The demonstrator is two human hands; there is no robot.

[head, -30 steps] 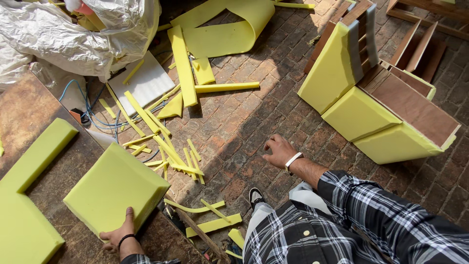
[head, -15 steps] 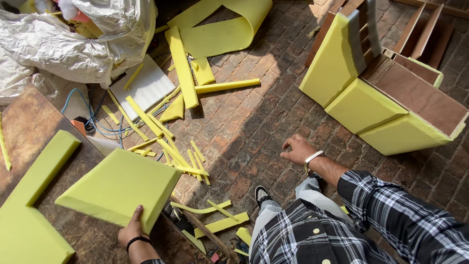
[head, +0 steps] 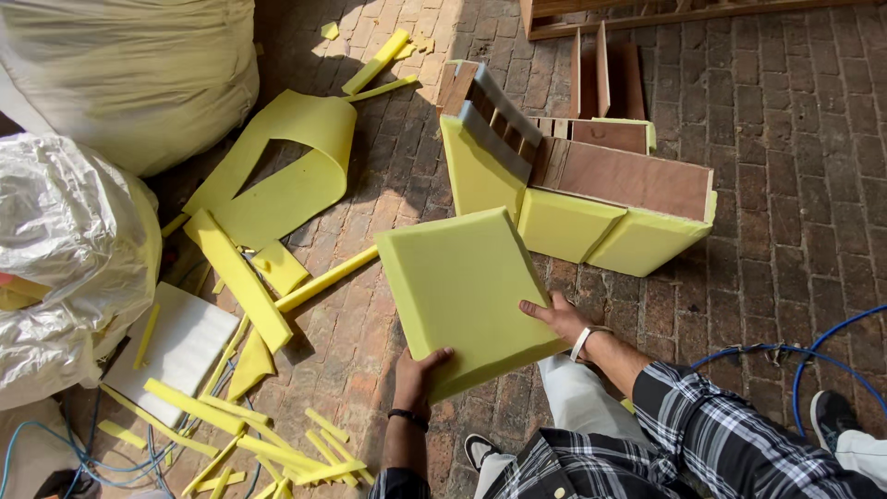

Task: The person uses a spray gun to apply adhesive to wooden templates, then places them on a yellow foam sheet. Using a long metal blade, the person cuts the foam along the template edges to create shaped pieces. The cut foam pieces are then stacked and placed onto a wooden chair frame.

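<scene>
I hold a square yellow foam cushion (head: 462,286) up above the brick floor, tilted. My left hand (head: 420,374) grips its near edge and my right hand (head: 557,319) grips its right edge. Just beyond it stands a wooden seat frame (head: 628,176) with yellow foam padding on its sides. The frame's brown board faces up and its slatted end points left.
Yellow foam strips and offcuts (head: 268,277) litter the bricks at left, beside a white board (head: 180,346). Large plastic sacks (head: 74,268) stand at far left. A blue cable (head: 813,356) curls at right, and blue wires (head: 83,453) lie at bottom left.
My left hand lifted the foam cushion off the pile and carried it right. My right hand left the floor and took its edge. The view swung toward the wooden frame.
</scene>
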